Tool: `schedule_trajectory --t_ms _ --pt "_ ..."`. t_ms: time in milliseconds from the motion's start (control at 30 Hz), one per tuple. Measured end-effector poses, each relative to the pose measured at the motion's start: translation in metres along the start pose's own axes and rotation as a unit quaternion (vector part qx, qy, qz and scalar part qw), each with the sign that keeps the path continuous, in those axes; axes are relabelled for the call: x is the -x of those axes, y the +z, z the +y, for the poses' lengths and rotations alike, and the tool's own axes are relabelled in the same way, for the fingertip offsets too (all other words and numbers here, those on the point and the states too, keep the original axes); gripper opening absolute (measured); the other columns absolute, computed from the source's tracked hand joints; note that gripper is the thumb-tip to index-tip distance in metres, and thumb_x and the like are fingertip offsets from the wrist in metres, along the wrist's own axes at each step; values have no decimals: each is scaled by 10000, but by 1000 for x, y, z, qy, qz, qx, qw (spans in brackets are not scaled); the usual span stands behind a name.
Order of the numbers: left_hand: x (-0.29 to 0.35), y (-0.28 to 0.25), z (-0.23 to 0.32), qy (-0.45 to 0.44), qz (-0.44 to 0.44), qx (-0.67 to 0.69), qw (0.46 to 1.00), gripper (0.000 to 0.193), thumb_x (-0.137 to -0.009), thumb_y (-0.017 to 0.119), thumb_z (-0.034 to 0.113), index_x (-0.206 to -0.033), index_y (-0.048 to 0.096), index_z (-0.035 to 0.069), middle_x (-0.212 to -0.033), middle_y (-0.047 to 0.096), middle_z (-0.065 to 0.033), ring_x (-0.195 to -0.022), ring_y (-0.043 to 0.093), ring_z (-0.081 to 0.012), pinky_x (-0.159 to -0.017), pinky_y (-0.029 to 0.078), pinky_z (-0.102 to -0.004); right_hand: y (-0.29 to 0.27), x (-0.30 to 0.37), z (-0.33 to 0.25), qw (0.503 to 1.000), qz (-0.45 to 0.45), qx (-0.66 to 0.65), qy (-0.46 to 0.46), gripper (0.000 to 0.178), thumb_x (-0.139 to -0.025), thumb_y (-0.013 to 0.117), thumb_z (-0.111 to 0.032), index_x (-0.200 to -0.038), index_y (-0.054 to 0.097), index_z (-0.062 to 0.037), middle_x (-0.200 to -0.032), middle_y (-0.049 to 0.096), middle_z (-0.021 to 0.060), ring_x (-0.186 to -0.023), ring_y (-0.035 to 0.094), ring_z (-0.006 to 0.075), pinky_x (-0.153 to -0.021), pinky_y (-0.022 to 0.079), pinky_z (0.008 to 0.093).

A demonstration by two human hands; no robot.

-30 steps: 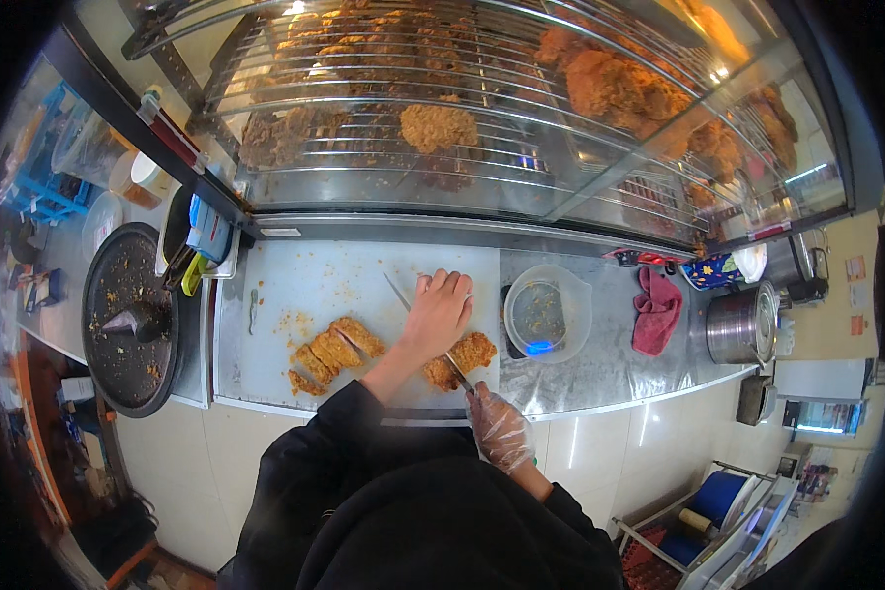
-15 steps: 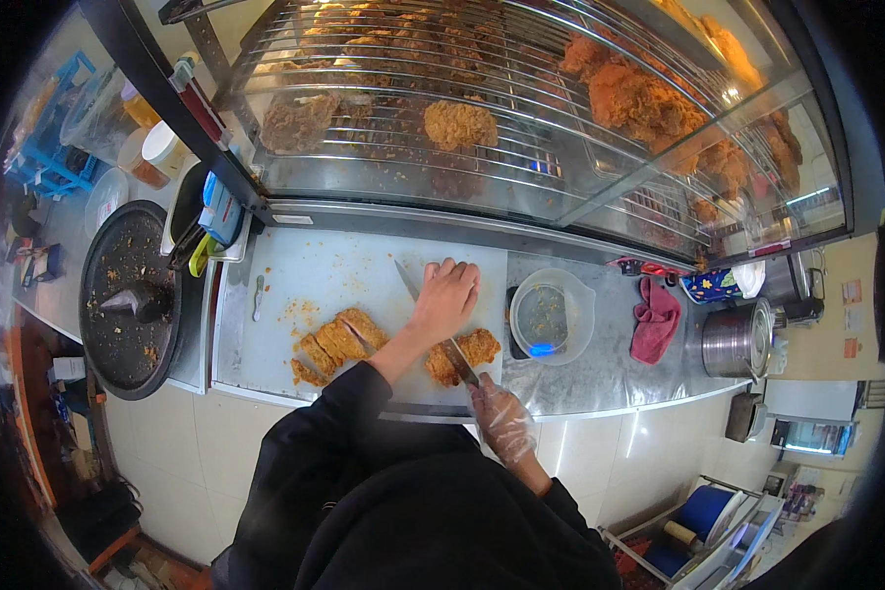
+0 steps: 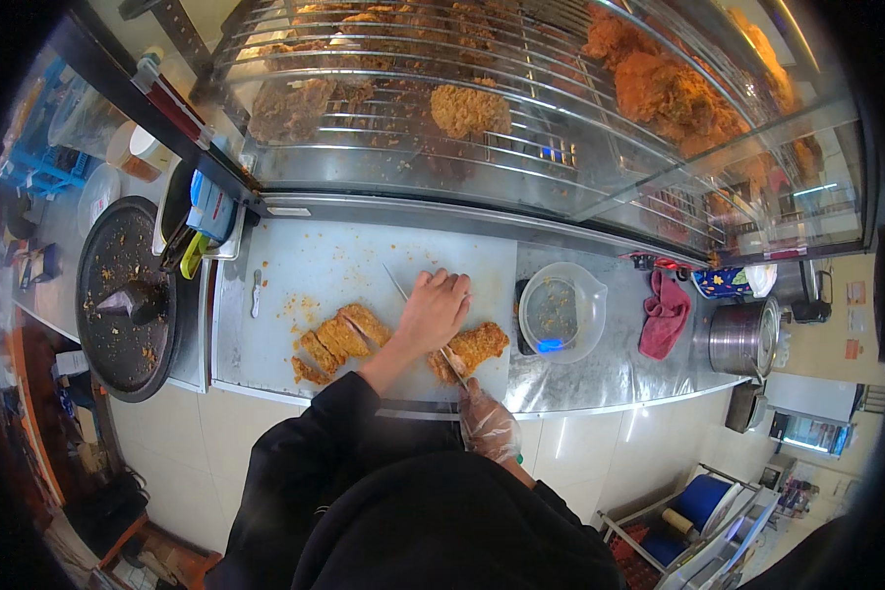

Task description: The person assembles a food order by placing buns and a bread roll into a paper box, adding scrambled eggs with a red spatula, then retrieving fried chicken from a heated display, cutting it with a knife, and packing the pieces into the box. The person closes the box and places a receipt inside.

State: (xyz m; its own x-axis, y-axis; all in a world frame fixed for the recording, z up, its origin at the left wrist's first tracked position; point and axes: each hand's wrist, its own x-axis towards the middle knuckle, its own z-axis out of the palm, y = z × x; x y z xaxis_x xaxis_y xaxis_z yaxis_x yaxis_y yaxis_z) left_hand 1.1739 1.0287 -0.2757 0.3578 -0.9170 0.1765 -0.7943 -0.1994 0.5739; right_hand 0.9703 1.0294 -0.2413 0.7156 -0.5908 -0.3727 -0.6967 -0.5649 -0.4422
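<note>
A long knife [image 3: 395, 282] lies slantwise across the white cutting board [image 3: 265, 251], its tip pointing away to the left. My right hand [image 3: 489, 425], in a clear plastic glove, is closed round its handle near the board's front edge. On the back of the blade presses my bare left hand [image 3: 433, 313], its fingers curled together over it. Below the near part of the blade is a golden fried chicken cutlet [image 3: 479, 344], cut into at its left side. Left of my left wrist rests another fried cutlet [image 3: 339, 339], sliced into strips.
A glass display case [image 3: 413, 177] with fried chicken on racks borders the board's far side. To the right are a clear plastic jug [image 3: 593, 320], a red cloth [image 3: 665, 315] and a steel pot [image 3: 737, 337]. A dark round tray [image 3: 103, 339] stands at left; a small white-handled tool [image 3: 257, 294] is nearby.
The knife handle and my right hand have moved slightly left and nearer to me. The blade now stands over the left part of the right cutlet; my left hand stays on it.
</note>
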Motion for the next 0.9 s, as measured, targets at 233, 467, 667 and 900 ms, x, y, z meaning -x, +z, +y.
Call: schedule_trajectory --t_ms 233,467,667,900 --pt "-35 -3 -13 40 57 -26 997 114 -871 506 170 -922 454 82 -834 581 -56 -868 514 -223 -775 335 -383 -27 -28 0 996 45 -34 -65 219 -896 571 -242 -994 545 -48 -638 588 224 -578 574 429 -517 451 505" --pt "-76 -5 34 84 42 43 995 120 -894 503 180 -944 476 74 -705 575 -109 -730 574 -302 -723 403 -432 -60 -23 13 997 61 21 39 266 -978 371 -329 -1017 502 -100 -702 599 214 -669 592 422 -550 428 513" --pt "-56 29 15 7 -11 25 1000 150 -920 463 218 -941 483 71 -649 583 -123 -671 586 -329 -682 446 -429 -23 -36 46 998 40 -1 54 267 -957 423 -339 -1061 519 -113 -700 608 204 -661 602 412 -553 458 500" --pt "-69 37 -1 1 -6 30 1000 159 -916 451 215 -925 504 65 -616 591 -155 -593 578 -369 -629 454 -465 -23 -65 60 997 52 56 -7 285 -908 524 -337 -1088 548 -117 -595 585 186 -571 605 383 -488 456 488"
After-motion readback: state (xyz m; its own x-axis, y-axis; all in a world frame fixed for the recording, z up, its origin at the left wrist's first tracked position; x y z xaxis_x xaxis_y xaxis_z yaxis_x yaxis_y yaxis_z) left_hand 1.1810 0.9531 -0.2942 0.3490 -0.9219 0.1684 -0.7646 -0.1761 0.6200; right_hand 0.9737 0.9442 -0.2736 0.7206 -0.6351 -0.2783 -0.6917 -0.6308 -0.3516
